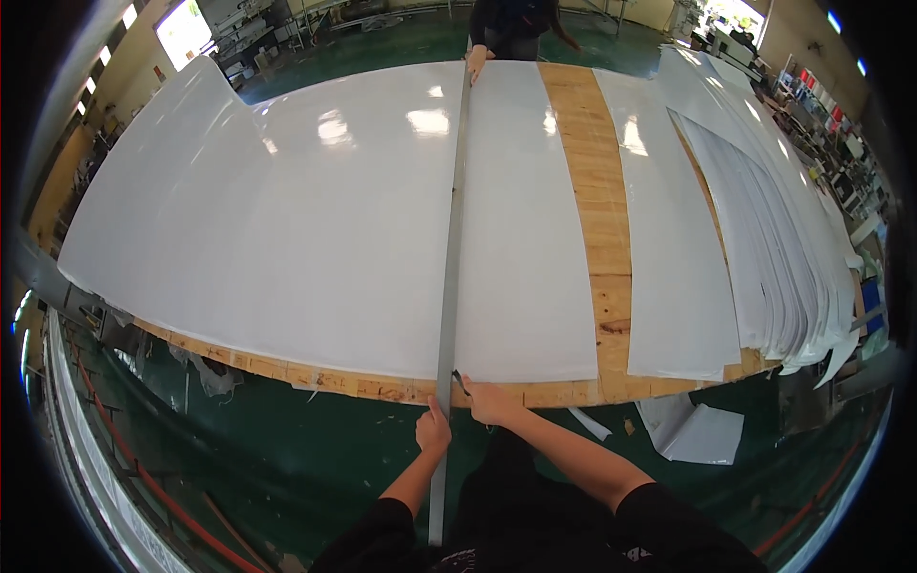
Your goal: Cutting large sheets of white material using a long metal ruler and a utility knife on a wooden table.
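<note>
A long grey metal straightedge (454, 239) lies across a glossy white sheet (287, 229) from the table's far side to its near edge, and its near end sticks out past the edge. My left hand (433, 432) is closed around it just off the near edge. In my right hand (491, 403), gripped by closed fingers, is a small dark cutter knife (459, 382). The knife's tip is close to the right side of the straightedge, at the sheet's near border. At the far end, a co-worker's hand (478, 62) rests on the straightedge.
Bare wood of the table (597, 191) shows between the sheet and a white strip (673, 248) on the right. Beyond that lies a stack of white sheets (778, 248). Offcuts (702, 435) lie on the green floor. A person in dark clothes (516, 29) stands opposite.
</note>
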Demonstrator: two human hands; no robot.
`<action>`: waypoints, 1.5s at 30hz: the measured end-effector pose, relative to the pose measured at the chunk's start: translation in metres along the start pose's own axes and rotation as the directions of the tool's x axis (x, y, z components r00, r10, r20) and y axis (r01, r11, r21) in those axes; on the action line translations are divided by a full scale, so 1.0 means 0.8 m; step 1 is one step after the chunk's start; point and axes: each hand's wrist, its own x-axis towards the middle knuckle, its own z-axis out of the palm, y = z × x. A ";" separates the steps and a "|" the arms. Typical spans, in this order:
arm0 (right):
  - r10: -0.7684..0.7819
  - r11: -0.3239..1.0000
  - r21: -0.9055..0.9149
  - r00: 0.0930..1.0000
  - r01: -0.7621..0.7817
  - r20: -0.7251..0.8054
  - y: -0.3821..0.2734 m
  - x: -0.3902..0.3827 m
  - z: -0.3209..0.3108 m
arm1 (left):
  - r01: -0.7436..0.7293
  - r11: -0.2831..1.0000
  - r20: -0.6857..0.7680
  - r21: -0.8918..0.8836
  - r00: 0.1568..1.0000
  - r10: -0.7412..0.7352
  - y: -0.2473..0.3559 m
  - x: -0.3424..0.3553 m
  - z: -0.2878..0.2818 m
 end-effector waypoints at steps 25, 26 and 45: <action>0.804 0.419 0.905 0.494 -0.076 -0.331 0.229 -0.321 0.043 | -0.305 0.906 -0.195 0.295 0.909 0.369 0.009 -0.015 0.000; 0.792 0.450 0.890 0.496 -0.079 -0.356 0.223 -0.316 0.042 | -0.306 0.904 -0.191 0.297 0.909 0.371 0.009 -0.015 0.001; 0.352 0.687 0.726 0.890 -0.036 -0.289 0.103 0.074 -0.188 | -0.403 0.914 -0.240 -0.052 0.893 0.380 0.007 -0.014 -0.014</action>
